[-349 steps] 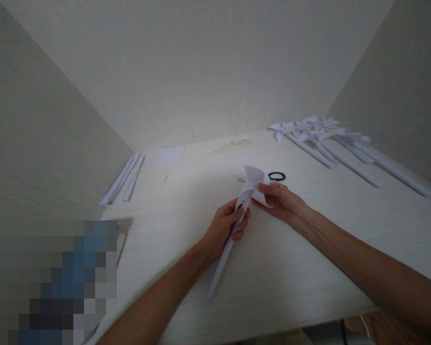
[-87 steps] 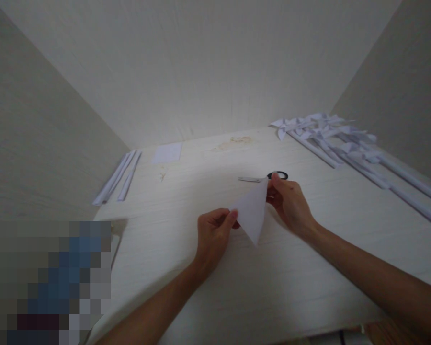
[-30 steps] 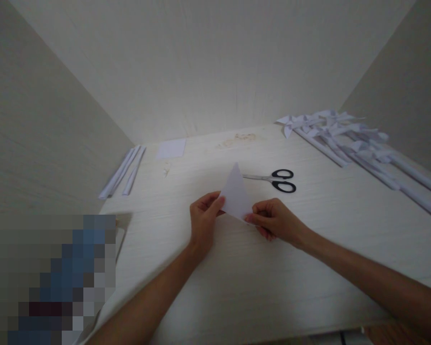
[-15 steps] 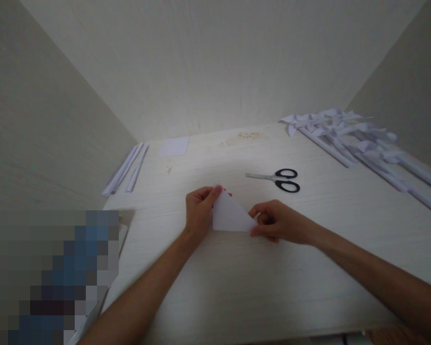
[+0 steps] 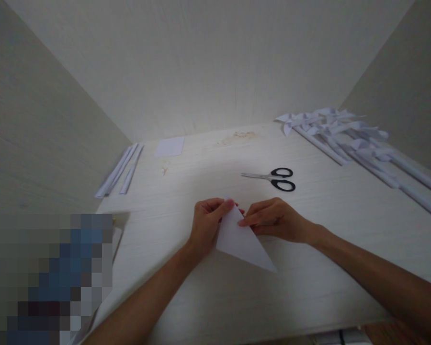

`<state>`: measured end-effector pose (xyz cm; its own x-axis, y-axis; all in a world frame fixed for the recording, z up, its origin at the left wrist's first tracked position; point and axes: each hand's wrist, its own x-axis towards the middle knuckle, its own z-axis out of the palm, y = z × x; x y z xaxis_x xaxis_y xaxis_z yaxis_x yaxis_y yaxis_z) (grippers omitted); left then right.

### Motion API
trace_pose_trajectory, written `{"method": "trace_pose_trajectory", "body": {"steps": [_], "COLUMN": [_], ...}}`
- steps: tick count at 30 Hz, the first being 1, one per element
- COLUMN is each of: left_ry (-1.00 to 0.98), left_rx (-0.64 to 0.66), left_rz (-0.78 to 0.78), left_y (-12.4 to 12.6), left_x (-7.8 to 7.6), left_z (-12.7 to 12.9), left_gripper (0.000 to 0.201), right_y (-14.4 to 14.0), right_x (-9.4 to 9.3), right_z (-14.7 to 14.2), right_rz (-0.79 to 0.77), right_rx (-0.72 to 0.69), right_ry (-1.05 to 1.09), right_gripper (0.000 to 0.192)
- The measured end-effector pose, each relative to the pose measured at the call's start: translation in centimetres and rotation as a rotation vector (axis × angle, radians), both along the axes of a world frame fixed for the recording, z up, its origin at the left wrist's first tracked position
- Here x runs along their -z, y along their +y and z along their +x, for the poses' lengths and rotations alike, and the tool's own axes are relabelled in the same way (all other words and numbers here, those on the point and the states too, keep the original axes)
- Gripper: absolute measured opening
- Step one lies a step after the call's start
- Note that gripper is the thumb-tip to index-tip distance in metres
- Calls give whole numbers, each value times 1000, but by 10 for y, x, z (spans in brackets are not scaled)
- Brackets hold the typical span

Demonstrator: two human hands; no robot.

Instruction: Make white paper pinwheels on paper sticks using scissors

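Triangular paper (image 5: pixel 237 242) was held over the worktop (image 5: pixel 215 306), its long edge slanting from the top corner, pinched by the left hand's (image 5: pixel 207 223) fingers, past the right hand (image 5: pixel 278 220), whose fingers gripped that edge, toward a free lower-right tip.

Back wall (image 5: pixel 208 62): pale grey, faintly streaked, upper centre. Left wall (image 5: pixel 28 129) and right wall (image 5: pixel 409 96): darker, at frame's sides. White table (image 5: pixel 237 306): centre to bottom. Floor (image 5: pixel 384 334): brown (a mere sliver), lower right. Dimly lit.
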<state>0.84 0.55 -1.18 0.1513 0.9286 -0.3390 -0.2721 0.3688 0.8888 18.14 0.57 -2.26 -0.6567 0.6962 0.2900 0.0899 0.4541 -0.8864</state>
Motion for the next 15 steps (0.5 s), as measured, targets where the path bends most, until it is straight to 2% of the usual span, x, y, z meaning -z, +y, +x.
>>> {"method": "trace_pose_trajectory", "body": {"steps": [6,11,15], "left_ry": [49,113,131], "left_rx": [-3,9,-48], "left_rz": [47,135,183], "left_y": [1,1,0], "left_x": [4,5,1], "left_z": [-2,-1,2], "left_gripper": [20,15,5], "right_y": [-1,1,0], "right_x": [3,2,-1], "right_z": [0,-5,-11], "right_rz": [23,-16,-61], "right_rx": [-29,60,189], "right_ry": [29,40,-9], "right_gripper": [21,19,29]}}
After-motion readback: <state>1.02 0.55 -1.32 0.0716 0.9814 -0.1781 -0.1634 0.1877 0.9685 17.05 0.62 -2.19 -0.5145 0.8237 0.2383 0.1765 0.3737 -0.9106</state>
